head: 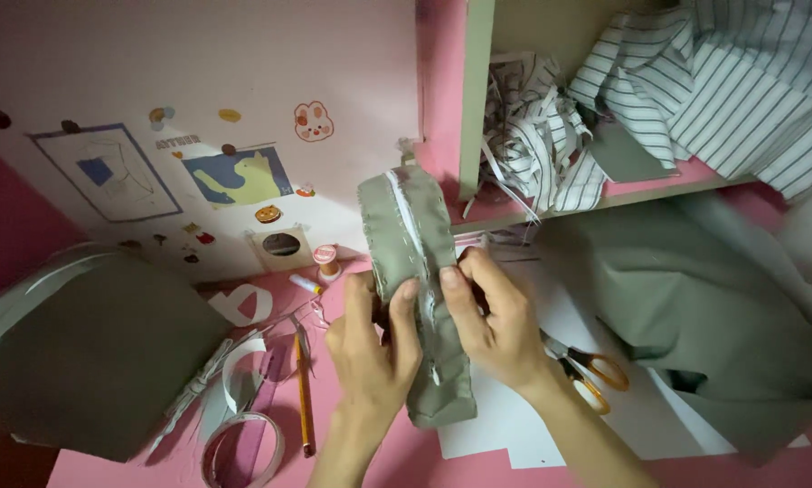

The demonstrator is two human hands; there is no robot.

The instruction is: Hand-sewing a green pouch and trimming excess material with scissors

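Observation:
Both my hands hold up a long, narrow olive-green fabric piece [410, 230] with a white zipper strip running down its middle. My left hand [370, 348] grips its left side, thumb pressed on the front near the zipper. On the right side my right hand [492, 316] pinches the fabric, fingers curled around the edge. The piece stands nearly upright above a pink table [135, 470], its lower end hanging between my wrists.
Orange-handled scissors [591, 370] lie on white paper [551, 425] by my right wrist. A pencil [303, 398], tape ring [243, 447] and thread spool [326, 260] sit left. Olive fabric heaps lie at left [89, 352] and right [695, 307]. Striped cloth [695, 72] fills a shelf.

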